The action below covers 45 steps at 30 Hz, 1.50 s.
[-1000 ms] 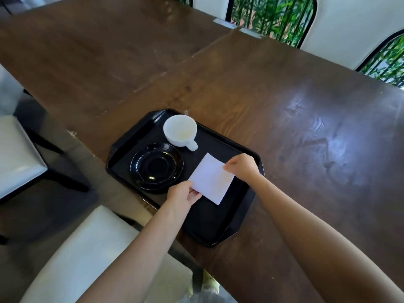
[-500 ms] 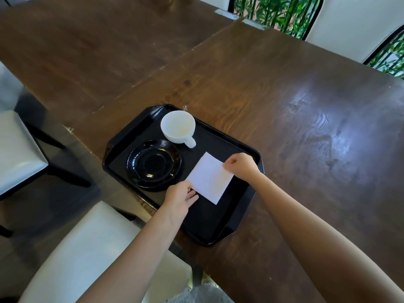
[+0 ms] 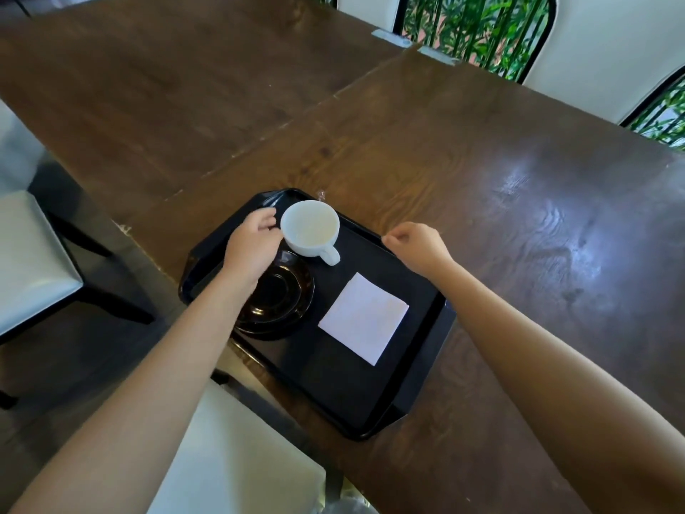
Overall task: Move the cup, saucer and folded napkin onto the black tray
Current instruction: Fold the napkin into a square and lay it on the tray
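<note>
Both hands have left the white folded paper napkin, which lies flat on the near right part of the black rectangular plastic tray. Just left of it on the tray sits the glossy black round saucer, partly under the left forearm. Farther on, the left hand curls round the side of the white ceramic cup, which stands at the tray's far end. The right hand hovers by the far rim, fingers loosely curled, holding nothing. The tray rests on the dark brown wooden table.
</note>
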### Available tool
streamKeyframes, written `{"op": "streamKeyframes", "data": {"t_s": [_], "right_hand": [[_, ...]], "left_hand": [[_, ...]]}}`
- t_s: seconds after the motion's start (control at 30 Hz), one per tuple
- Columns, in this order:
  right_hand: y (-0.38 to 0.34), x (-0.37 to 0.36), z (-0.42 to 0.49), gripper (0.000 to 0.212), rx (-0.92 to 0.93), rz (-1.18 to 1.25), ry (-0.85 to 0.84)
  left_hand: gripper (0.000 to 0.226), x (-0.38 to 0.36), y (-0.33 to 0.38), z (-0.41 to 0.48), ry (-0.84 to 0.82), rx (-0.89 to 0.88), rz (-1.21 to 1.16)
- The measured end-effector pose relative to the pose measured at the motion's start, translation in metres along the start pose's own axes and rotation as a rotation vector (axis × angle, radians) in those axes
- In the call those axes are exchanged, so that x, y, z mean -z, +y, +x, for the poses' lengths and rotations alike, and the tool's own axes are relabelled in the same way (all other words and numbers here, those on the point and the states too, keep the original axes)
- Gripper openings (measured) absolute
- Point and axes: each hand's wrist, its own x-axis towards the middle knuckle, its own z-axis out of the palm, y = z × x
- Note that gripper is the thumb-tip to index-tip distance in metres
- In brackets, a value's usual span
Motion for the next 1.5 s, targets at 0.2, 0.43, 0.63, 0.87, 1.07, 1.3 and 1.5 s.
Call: {"op": "streamKeyframes", "data": {"t_s": [0.2,0.43,0.63,0.87,1.07,1.3,1.5], "right_hand": [[-0.021,-0.05,0.007,0.036,0.102,-0.158,-0.039],[-0.025,-0.079,0.012,0.024,0.124,-0.121,0.024],[-0.02,-0.077,0.01,0.021,0.112,-0.063,0.046],[-0.008,-0.072,0.006,0.018,0.046,0.003,0.052],[-0.003,-0.071,0.003,0.017,0.034,0.035,0.066],[-0.009,-0.068,-0.018,0.031,0.112,-0.09,0.156],[-0.029,-0.104,-0.068,0.034,0.423,-0.355,0.246]], "left_hand": [[0.048,-0.015,-0.004,0.069,-0.2,0.023,0.164],[0.039,-0.026,-0.016,0.087,-0.237,-0.055,0.264],[0.038,-0.03,-0.022,0.088,-0.246,-0.071,0.212],[0.039,-0.041,-0.023,0.085,-0.269,-0.092,0.207],[0.038,-0.048,-0.024,0.083,-0.255,-0.086,0.197],[0.04,-0.005,-0.035,0.087,-0.151,-0.032,0.224],[0.041,0.046,-0.078,0.062,-0.127,-0.056,0.575]]}}
